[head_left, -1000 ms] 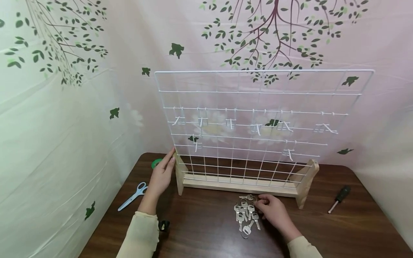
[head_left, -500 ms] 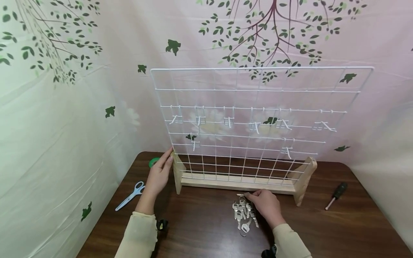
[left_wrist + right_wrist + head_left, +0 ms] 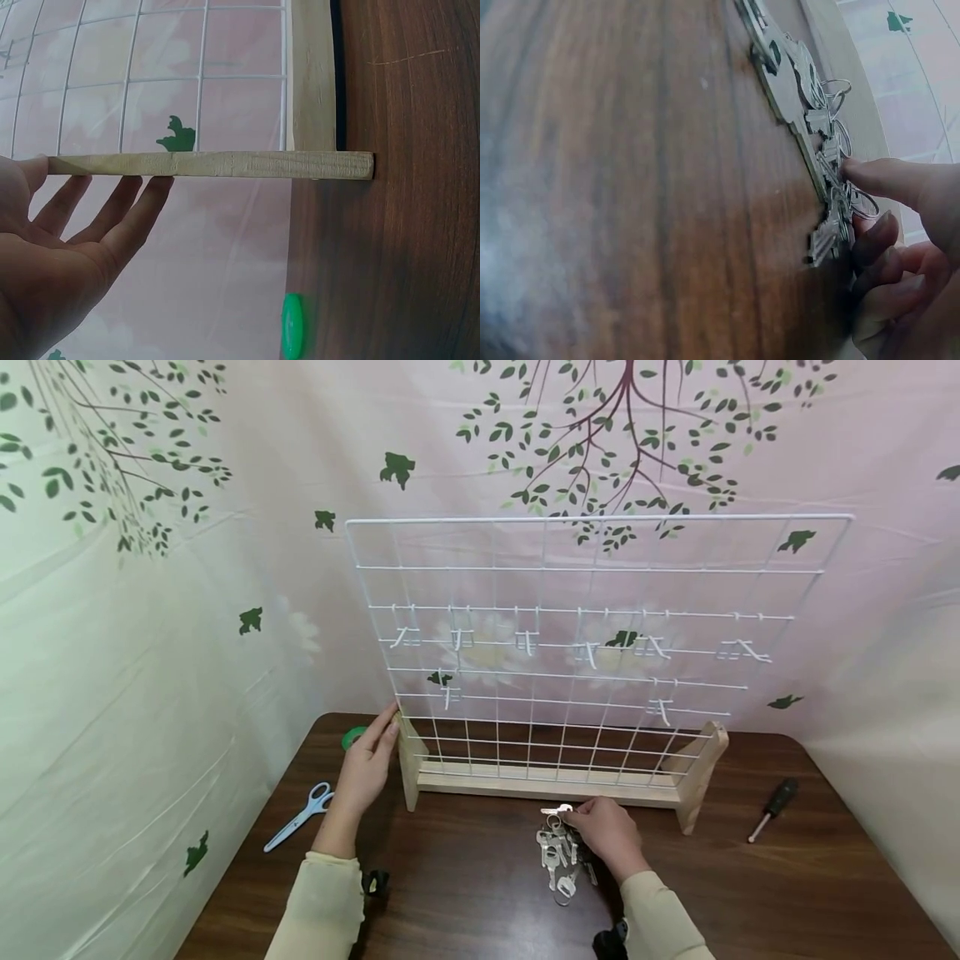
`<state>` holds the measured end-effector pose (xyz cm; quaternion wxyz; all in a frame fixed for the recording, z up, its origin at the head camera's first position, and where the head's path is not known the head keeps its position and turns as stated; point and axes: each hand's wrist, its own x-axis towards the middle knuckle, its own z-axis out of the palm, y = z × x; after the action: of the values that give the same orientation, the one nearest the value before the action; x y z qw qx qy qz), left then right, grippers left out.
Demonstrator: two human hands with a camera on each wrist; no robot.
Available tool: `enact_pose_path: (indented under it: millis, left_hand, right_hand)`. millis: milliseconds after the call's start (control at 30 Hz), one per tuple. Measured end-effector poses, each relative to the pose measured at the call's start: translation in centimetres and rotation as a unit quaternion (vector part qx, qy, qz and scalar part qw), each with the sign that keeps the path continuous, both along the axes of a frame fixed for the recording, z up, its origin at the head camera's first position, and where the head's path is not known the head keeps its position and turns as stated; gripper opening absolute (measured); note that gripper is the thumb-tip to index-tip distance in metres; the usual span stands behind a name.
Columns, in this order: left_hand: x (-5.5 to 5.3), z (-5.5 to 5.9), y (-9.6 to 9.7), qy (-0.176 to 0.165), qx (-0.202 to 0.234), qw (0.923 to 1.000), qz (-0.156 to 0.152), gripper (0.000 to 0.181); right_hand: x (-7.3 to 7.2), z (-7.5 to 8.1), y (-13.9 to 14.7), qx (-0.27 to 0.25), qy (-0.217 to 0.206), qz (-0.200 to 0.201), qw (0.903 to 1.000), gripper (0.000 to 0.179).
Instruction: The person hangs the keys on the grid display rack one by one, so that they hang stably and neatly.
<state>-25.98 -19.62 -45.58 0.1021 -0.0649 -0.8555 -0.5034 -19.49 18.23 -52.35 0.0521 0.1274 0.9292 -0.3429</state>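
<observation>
The right hand has thumb and index finger together on the far end of the silver keys; which ring or key they pinch is hard to make out. The bunch spreads over the counter leftward and nearer the person than those fingertips. Just beyond that hand, across a narrow strip, runs the wooden base bar of the white wire grid rack. The left hand is clamped on the rack's left wooden end support, fingertips against its outer face. A wide stretch of counter separates its forearm from the keys. Left of that hand are a green round object and, nearer the person, light blue scissors by the counter's left edge. A screwdriver lies well to the right hand's right.
</observation>
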Motion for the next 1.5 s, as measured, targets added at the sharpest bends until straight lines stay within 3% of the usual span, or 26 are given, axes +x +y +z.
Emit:
enact_pose_path:
  millis: [267,633,833,1100,1500]
  left_hand:
    - [0.1,0.2,-0.1,-0.001,0.0,1.0,0.0,0.051]
    - [0.0,0.3,0.2,-0.003,0.018,0.9997,-0.013,0.051]
    - [-0.1,0.3,0.2,-0.005,0.024,0.9997,-0.01,0.05]
    - [0.2,0.2,0.3,-0.015,0.04,0.9991,-0.003,0.05]
    - [0.2,0.2,0.2,0.001,0.043,0.9991,0.002,0.047]
  right_hand:
    - [-0.2,-0.2,0.3,-0.031,0.007,0.018,0.9993,0.037]
    - [0.7,0.0,1.7,-0.126,0.046,0.038,0.9902,0.02]
    - [1.7,0.7,2.0,-0.143,0.07,0.08,0.984,0.016]
    - [3.0,3.8,0.3,-0.15,0.132,0.136,0.9704,0.013]
    - [4.6,10.5,-2.9,-0.203,0.198,0.147,0.9476,0.014]
